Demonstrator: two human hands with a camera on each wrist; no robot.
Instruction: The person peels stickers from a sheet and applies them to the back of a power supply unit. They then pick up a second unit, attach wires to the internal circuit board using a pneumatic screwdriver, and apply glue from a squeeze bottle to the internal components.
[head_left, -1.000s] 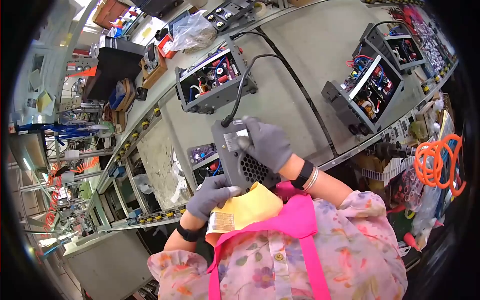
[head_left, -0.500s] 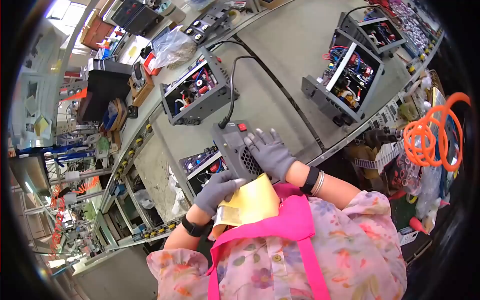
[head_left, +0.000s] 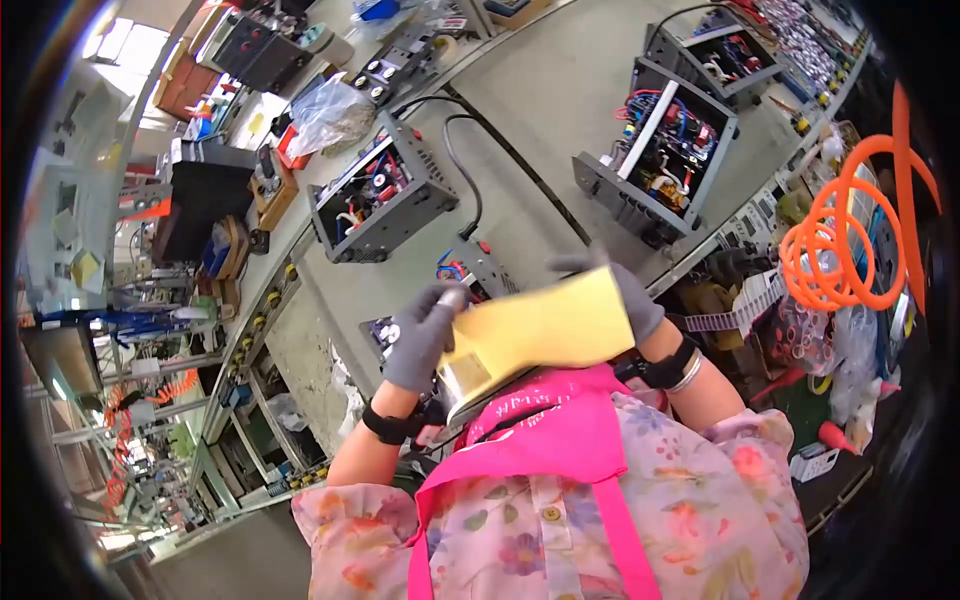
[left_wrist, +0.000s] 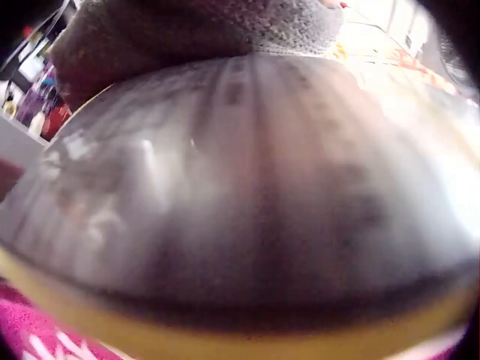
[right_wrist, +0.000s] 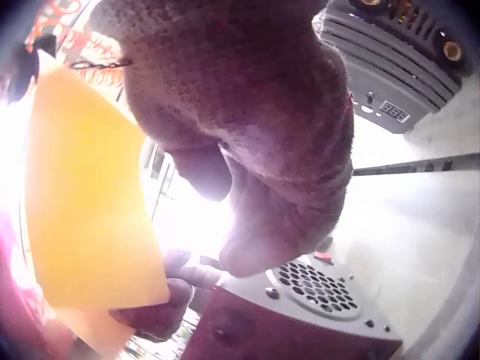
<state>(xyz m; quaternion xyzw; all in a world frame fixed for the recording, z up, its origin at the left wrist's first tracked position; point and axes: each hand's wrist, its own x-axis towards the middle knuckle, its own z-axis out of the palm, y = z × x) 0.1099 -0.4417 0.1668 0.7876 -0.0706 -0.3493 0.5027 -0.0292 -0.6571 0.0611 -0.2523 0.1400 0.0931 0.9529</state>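
Note:
My left hand (head_left: 422,340), in a grey glove, grips a yellow backing sheet (head_left: 545,325) by its left end, with the thumb on top. The sheet spans the front of my body and has a printed label (head_left: 465,375) at its lower left. In the left wrist view a blurred, shiny face of the sheet (left_wrist: 262,187) fills the picture. My gloved right hand (right_wrist: 247,112) hovers with loosely bent fingers, thumb apart from them, holding nothing; the sheet partly covers it in the head view. Below it lies a grey machine case (right_wrist: 255,322) with a honeycomb vent (right_wrist: 311,285).
An open machine with exposed wiring (head_left: 385,205) stands on the bench ahead, and another open unit (head_left: 660,165) stands farther right. A black cable (head_left: 475,180) runs up from the grey case. A coiled orange hose (head_left: 840,240) hangs at the right.
My right hand has lifted off the grey case and come back toward my body. The left hand has raised and spread the yellow sheet, which now covers much of the case.

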